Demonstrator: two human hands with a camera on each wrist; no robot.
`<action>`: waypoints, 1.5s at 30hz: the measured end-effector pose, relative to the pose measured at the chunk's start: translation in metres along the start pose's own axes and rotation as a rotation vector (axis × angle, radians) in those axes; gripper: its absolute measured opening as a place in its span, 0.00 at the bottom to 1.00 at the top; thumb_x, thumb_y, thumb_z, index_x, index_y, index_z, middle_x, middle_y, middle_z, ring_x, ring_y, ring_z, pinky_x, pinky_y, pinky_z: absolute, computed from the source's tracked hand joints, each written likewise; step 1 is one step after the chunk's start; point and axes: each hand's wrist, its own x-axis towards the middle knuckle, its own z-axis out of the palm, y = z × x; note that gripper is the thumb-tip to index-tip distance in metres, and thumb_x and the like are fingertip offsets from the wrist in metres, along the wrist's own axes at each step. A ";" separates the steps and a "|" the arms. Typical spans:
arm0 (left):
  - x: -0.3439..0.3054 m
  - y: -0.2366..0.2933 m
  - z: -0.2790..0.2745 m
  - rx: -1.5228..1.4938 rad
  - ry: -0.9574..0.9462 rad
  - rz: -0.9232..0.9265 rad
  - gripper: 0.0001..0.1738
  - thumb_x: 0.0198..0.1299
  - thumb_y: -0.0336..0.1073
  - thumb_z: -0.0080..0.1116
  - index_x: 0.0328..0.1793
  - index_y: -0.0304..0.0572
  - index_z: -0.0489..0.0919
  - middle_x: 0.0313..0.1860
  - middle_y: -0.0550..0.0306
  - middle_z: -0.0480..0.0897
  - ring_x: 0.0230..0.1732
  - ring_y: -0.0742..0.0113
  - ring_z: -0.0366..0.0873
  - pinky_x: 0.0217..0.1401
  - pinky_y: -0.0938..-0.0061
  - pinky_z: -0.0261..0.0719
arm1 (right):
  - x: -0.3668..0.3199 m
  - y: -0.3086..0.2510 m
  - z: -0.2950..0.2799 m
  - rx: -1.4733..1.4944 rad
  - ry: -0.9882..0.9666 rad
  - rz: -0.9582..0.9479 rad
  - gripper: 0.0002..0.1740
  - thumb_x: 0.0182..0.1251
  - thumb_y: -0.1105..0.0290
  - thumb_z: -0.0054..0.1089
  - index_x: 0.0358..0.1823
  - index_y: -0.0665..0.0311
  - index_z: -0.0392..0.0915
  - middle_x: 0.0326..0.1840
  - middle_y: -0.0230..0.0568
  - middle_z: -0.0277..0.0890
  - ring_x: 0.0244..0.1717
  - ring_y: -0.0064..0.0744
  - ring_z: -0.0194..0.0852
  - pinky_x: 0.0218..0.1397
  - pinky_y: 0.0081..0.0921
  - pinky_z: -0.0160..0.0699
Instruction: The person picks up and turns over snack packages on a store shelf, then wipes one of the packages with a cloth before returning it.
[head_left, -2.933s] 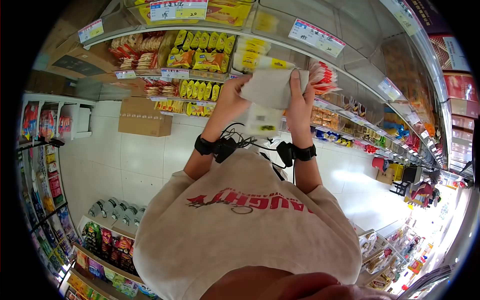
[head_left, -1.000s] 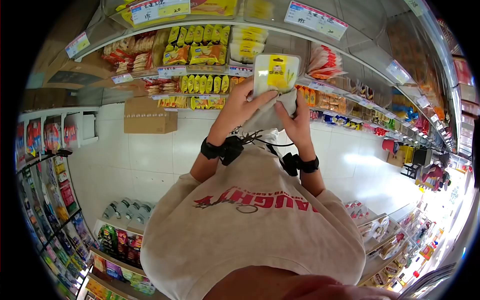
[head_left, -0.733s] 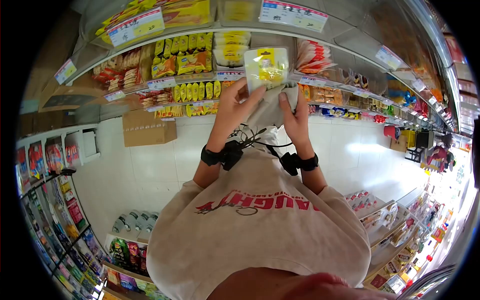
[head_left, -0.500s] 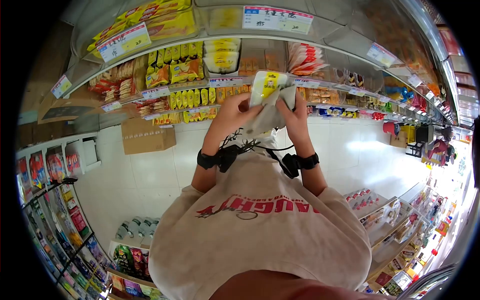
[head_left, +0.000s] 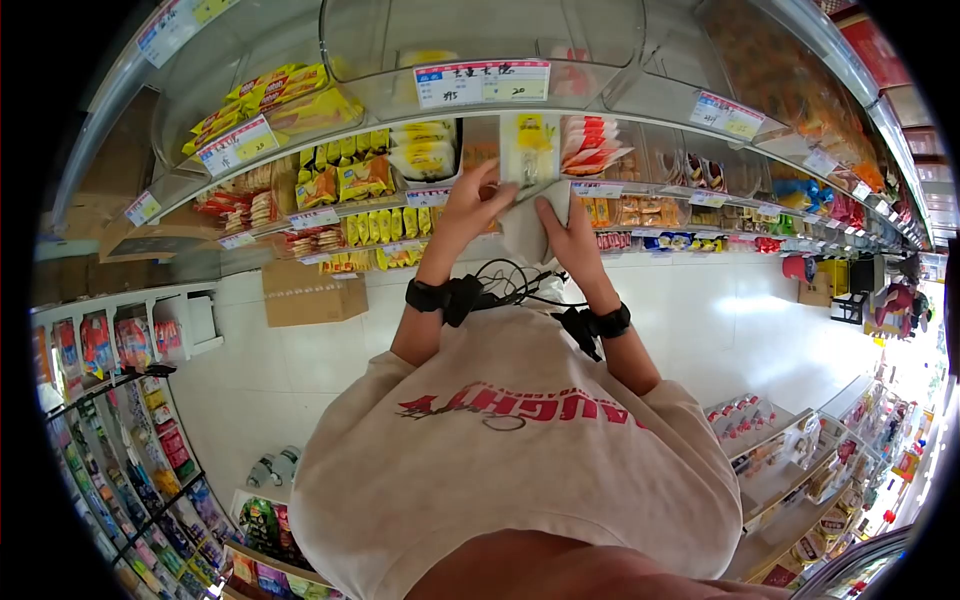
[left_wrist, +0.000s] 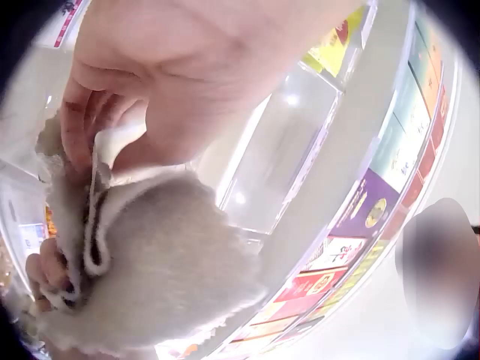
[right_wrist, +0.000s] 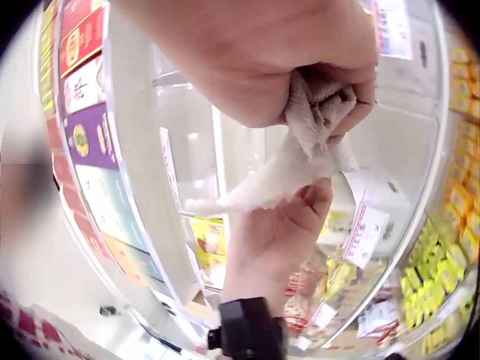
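Note:
In the head view a white and yellow packet stands up above a crumpled grey-white cloth, close in front of the shelves. The left hand pinches the cloth at the packet's lower left, and the right hand grips it on the right with the thumb on top. The left wrist view shows the left hand with a fold of cloth between thumb and fingers. In the right wrist view the right hand clutches bunched cloth; the packet cannot be made out there.
Shelves with clear bins hold yellow snack packs, white and yellow packets and red and white packets. A cardboard box sits on the tiled floor. Black cables hang between the wrists. Low display racks stand behind.
Earlier the cloth lay over the upper area with the packet's lower part below it; the packet now rises above the cloth. Since half a second ago it has straightened and the head view has shifted.

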 end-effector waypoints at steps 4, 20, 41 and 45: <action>0.021 -0.011 -0.005 0.103 0.116 0.051 0.24 0.69 0.29 0.59 0.70 0.32 0.75 0.40 0.53 0.85 0.33 0.73 0.80 0.34 0.74 0.79 | 0.001 -0.028 -0.001 -0.237 0.191 -0.380 0.27 0.66 0.83 0.55 0.68 0.74 0.69 0.68 0.64 0.71 0.68 0.64 0.70 0.71 0.41 0.70; 0.037 -0.007 -0.009 0.686 0.071 0.229 0.19 0.69 0.23 0.52 0.64 0.35 0.79 0.47 0.39 0.85 0.42 0.51 0.85 0.44 0.65 0.82 | 0.081 0.018 0.038 -0.573 -0.370 -0.355 0.31 0.60 0.80 0.57 0.69 0.69 0.69 0.55 0.66 0.79 0.57 0.68 0.77 0.57 0.53 0.79; -0.025 -0.005 -0.093 0.422 0.664 0.374 0.25 0.60 0.32 0.75 0.62 0.35 0.78 0.51 0.49 0.81 0.48 0.61 0.83 0.46 0.68 0.84 | 0.050 -0.009 0.119 -0.061 -0.038 -0.393 0.21 0.76 0.62 0.61 0.56 0.74 0.71 0.49 0.60 0.76 0.45 0.58 0.77 0.50 0.45 0.76; -0.026 -0.001 -0.100 0.432 0.509 0.336 0.16 0.62 0.32 0.73 0.53 0.35 0.83 0.40 0.52 0.83 0.40 0.60 0.83 0.44 0.65 0.82 | 0.047 -0.011 0.108 -0.043 -0.061 -0.354 0.21 0.79 0.60 0.58 0.58 0.72 0.72 0.53 0.58 0.78 0.48 0.49 0.79 0.50 0.41 0.77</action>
